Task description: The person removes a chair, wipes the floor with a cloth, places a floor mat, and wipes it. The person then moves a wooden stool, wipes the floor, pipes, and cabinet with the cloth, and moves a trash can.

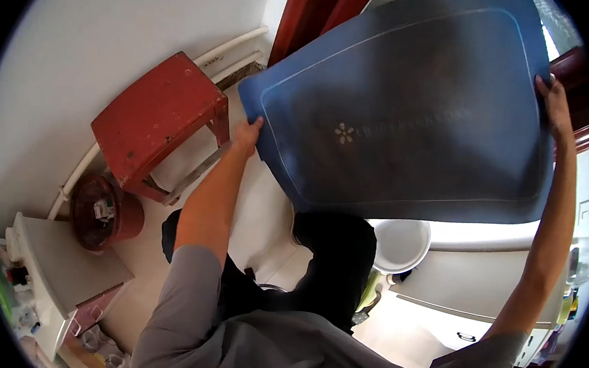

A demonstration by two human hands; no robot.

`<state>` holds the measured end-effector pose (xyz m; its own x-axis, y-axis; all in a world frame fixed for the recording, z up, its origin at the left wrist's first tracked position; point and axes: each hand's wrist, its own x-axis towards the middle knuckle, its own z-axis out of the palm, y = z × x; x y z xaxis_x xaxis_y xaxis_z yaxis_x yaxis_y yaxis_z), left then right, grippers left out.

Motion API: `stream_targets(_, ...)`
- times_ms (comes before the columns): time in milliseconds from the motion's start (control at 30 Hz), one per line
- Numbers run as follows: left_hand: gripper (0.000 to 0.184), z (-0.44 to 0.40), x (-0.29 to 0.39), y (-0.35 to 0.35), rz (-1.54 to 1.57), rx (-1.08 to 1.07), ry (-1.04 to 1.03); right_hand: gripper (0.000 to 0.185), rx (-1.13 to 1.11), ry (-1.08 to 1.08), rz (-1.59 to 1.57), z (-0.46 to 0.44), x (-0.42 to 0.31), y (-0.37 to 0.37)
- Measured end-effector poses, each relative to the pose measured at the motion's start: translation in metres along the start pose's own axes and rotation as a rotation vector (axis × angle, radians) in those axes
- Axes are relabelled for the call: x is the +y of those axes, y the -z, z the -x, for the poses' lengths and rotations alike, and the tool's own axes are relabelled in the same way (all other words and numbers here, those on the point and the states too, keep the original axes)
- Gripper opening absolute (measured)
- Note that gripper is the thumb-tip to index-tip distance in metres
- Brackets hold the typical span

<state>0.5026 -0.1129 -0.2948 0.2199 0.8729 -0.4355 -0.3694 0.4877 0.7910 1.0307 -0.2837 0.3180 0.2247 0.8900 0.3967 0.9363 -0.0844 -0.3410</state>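
Observation:
A large dark blue mat point(406, 117) with a lighter border line, a small flower print and faint lettering is held up in front of me. My left hand point(248, 134) grips its left edge, thumb on the near face. At the upper right, my right hand point(554, 102) is closed on the opposite edge. The mat hangs spread between both hands, slightly tilted, its lower edge above my knees. Fingers behind the mat are hidden.
A worn red stool point(160, 112) stands by the wall at the left, with a reddish-brown bucket point(127, 214) below it. White pipes point(232, 45) run along the wall. A white basin point(402, 244) and a white cabinet point(464, 282) are at the right.

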Motion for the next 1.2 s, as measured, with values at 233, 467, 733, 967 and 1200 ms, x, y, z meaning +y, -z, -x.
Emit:
stream_targets(233, 0.031, -0.034, 0.081, -0.027, -0.845, 0.256, -0.521, 0.027, -0.076, -0.335, -0.221, 0.104, 0.105, -0.189)
stream_targets(467, 0.024, -0.089, 0.111, -0.119, -1.237, 0.093, -0.887, 0.027, -0.082, -0.59, -0.264, 0.16, 0.163, -0.34)
stream_targets(733, 0.029, -0.202, 0.115, -0.129, -1.434, -0.036, -0.744, 0.023, -0.002, -0.796, -0.513, 0.214, 0.224, -0.42)
stream_targets(967, 0.031, -0.286, 0.089, -0.117, -1.399, -0.1, -0.634, 0.025, 0.046, -1.0, -0.503, 0.249, 0.248, -0.481)
stream_targets(1200, 0.031, -0.318, 0.057, -0.136, -1.541, -0.099, -0.672, 0.031, 0.112, -1.048, -0.48, 0.29, 0.269, -0.549)
